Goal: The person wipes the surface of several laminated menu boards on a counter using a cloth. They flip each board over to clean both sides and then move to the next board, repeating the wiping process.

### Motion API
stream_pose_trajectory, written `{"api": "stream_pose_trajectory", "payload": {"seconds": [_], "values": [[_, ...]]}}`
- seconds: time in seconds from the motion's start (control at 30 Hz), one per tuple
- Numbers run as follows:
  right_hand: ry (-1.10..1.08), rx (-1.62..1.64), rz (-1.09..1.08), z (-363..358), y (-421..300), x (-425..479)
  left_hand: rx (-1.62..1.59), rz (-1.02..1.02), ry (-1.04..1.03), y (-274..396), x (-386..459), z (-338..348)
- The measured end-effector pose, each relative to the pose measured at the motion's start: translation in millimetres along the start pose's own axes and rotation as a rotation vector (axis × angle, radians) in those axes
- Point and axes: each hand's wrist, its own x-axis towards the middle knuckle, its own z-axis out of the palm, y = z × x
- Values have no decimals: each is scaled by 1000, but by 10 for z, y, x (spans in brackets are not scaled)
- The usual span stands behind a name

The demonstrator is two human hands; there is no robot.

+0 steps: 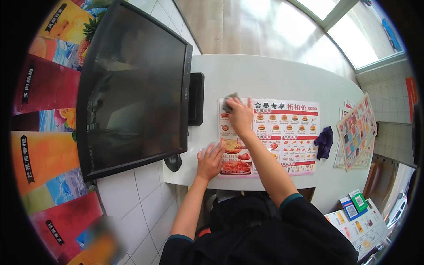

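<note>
My right hand presses a crumpled grey-green cloth on the upper left corner of a printed food menu sheet. The sheet lies flat on the white counter. My left hand rests with its fingers spread at the sheet's left edge, holding nothing. A crumpled dark purple cloth lies at the sheet's right edge.
A black monitor on its stand is at the left, with a black computer mouse below it. Further menu sheets lie at the right. Cards with printed codes stand at the lower right.
</note>
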Motion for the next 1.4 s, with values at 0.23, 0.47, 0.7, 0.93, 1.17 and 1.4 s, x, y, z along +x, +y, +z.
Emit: {"api": "stream_pose_trajectory", "payload": {"seconds": [0.23, 0.47, 0.7, 0.93, 1.17, 1.4], "values": [[63, -48, -31, -157, 367, -110, 30, 9, 11, -10, -36, -18], [23, -55, -134, 137, 76, 0, 19, 12, 18, 34, 26, -9], [-44, -7, -135, -116, 278, -268, 41, 17, 19, 6, -16, -23], [10, 268, -142, -896, 538, -526, 46, 33, 13, -11, -26, 6], [486, -743, 702, -1741, 2196, -1271, -22, 31, 3, 33, 26, -36], [520, -749, 727, -2377, 2463, -1422, 2, 32, 15, 19, -3, -13]]}}
